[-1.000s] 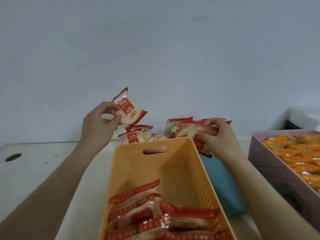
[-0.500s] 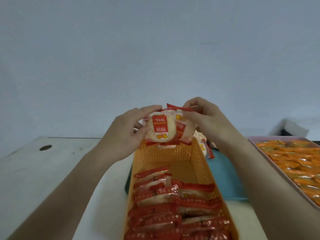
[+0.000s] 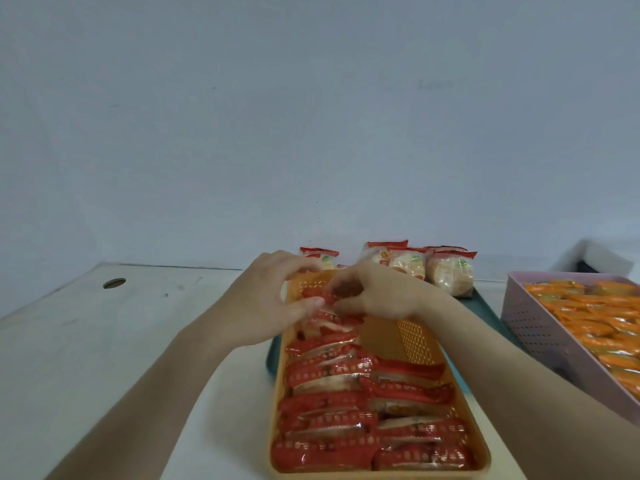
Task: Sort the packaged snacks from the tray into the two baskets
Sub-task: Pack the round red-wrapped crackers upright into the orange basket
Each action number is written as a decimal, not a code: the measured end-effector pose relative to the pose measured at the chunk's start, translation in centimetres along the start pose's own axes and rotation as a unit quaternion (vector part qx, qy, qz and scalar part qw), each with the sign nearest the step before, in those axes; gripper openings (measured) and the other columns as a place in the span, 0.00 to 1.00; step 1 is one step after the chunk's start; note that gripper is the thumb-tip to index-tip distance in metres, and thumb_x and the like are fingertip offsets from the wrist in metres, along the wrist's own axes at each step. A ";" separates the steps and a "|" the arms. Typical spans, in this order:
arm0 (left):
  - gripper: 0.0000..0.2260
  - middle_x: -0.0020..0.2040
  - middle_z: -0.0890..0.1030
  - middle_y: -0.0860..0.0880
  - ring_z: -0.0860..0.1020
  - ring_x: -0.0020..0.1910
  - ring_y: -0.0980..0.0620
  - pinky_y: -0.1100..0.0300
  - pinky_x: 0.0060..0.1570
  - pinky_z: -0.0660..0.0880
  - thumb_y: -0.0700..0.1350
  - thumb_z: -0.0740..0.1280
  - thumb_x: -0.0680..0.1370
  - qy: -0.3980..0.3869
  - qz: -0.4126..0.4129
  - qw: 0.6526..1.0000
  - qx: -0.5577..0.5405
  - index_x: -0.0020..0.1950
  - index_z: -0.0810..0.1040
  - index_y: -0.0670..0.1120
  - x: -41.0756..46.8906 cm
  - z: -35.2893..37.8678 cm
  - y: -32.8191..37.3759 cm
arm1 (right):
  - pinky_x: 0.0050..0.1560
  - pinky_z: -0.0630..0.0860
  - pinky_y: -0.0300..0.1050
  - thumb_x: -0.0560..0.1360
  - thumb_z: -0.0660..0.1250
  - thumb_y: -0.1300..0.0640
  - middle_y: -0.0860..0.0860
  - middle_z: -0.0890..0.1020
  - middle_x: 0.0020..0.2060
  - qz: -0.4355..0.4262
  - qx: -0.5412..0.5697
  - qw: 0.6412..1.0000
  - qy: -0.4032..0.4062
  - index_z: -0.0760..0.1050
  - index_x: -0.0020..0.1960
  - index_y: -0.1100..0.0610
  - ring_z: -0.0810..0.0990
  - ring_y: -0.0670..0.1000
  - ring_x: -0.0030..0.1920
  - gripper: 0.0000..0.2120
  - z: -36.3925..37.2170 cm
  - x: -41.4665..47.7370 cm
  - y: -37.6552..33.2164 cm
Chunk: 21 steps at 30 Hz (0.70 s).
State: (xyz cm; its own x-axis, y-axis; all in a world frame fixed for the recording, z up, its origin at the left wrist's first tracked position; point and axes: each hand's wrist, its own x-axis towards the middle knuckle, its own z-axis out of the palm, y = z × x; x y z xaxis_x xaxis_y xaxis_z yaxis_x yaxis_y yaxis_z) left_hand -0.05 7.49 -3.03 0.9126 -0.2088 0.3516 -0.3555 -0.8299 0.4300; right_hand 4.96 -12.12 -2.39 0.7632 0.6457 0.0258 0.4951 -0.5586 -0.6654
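Observation:
An orange basket point(image 3: 415, 337) in front of me holds several red-and-white snack packets point(image 3: 329, 372) standing in rows. My left hand point(image 3: 273, 303) and my right hand point(image 3: 374, 296) are together inside its far end, both pinching the red top edge of snack packets point(image 3: 329, 301) set upright behind the rows. A dark teal tray point(image 3: 485, 306) lies under and behind the basket. At the tray's far end stand more red-and-white packets point(image 3: 446, 275). A pink basket point(image 3: 540, 323) at the right is full of orange packets point(image 3: 602, 317).
The white table point(image 3: 104, 341) has a round cable hole point(image 3: 114, 283) at the far left. A plain grey wall rises behind the table. A white and dark object point(image 3: 602, 261) sits at the far right behind the pink basket.
Both hands have come down from above the basket's far rim into the basket, bringing the packets they held with them. The view has tipped downward, showing more of the basket.

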 end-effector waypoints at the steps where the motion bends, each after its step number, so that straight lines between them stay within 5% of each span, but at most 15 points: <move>1: 0.18 0.60 0.75 0.61 0.68 0.60 0.59 0.56 0.60 0.69 0.59 0.69 0.74 -0.007 0.001 1.000 0.013 0.63 0.74 0.60 -0.2 0.1 -0.1 | 0.43 0.77 0.40 0.76 0.69 0.60 0.51 0.83 0.43 0.003 0.023 1.000 -0.003 0.80 0.52 0.55 0.81 0.46 0.39 0.06 0.1 0.0 0.1; 4: 0.17 0.59 0.77 0.62 0.64 0.63 0.58 0.50 0.66 0.64 0.61 0.64 0.76 -0.029 0.010 0.997 0.073 0.63 0.77 0.60 -1.0 0.6 -0.1 | 0.44 0.80 0.42 0.76 0.69 0.56 0.54 0.82 0.47 0.043 0.088 0.995 0.020 0.78 0.55 0.55 0.81 0.48 0.41 0.08 0.3 -0.1 0.0; 8: 0.10 0.53 0.74 0.60 0.64 0.61 0.58 0.50 0.68 0.59 0.56 0.65 0.77 -0.020 -0.001 0.996 0.091 0.58 0.80 0.61 -1.1 0.4 0.4 | 0.54 0.81 0.52 0.78 0.61 0.42 0.53 0.79 0.59 0.138 -0.011 0.989 -0.058 0.72 0.66 0.55 0.81 0.54 0.55 0.23 0.8 -0.4 -0.4; 12: 0.11 0.51 0.81 0.61 0.75 0.54 0.59 0.53 0.60 0.72 0.46 0.67 0.76 -0.071 0.016 0.997 0.020 0.53 0.83 0.60 -1.2 0.0 0.5 | 0.51 0.82 0.52 0.76 0.67 0.45 0.54 0.78 0.59 0.126 0.100 0.985 -0.067 0.70 0.66 0.53 0.81 0.54 0.54 0.22 1.4 -0.5 -0.5; 15: 0.12 0.49 0.82 0.61 0.78 0.51 0.61 0.62 0.52 0.76 0.44 0.67 0.76 -0.058 0.007 0.997 -0.044 0.51 0.83 0.61 -0.7 -0.1 0.1 | 0.48 0.83 0.51 0.75 0.65 0.41 0.54 0.78 0.59 0.126 0.070 0.987 -0.071 0.66 0.69 0.50 0.83 0.54 0.51 0.26 0.5 -0.9 -1.2; 19: 0.11 0.44 0.84 0.61 0.80 0.46 0.62 0.68 0.48 0.74 0.41 0.68 0.77 0.138 -0.044 0.974 -0.172 0.44 0.83 0.57 2.2 -0.7 -1.8 | 0.42 0.83 0.45 0.78 0.63 0.45 0.53 0.83 0.51 0.078 0.048 0.989 0.119 0.73 0.62 0.51 0.86 0.51 0.41 0.15 -3.5 -0.3 -2.0; 21: 0.09 0.45 0.84 0.59 0.79 0.45 0.62 0.67 0.49 0.73 0.40 0.68 0.77 0.169 -0.085 0.966 -0.178 0.46 0.83 0.55 4.3 -0.4 -3.7 | 0.44 0.82 0.46 0.78 0.65 0.52 0.54 0.84 0.46 0.089 0.062 0.973 0.202 0.77 0.55 0.53 0.85 0.51 0.42 0.08 -6.0 1.2 -0.8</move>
State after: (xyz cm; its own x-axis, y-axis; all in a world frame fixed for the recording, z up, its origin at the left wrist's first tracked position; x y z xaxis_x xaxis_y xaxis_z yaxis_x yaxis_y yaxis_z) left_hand 5.15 9.84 -2.76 0.8673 0.1458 0.4759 -0.3074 -0.5950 0.7426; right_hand 7.93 -14.01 2.63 0.9458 0.2723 0.1771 0.3053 -0.5591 -0.7709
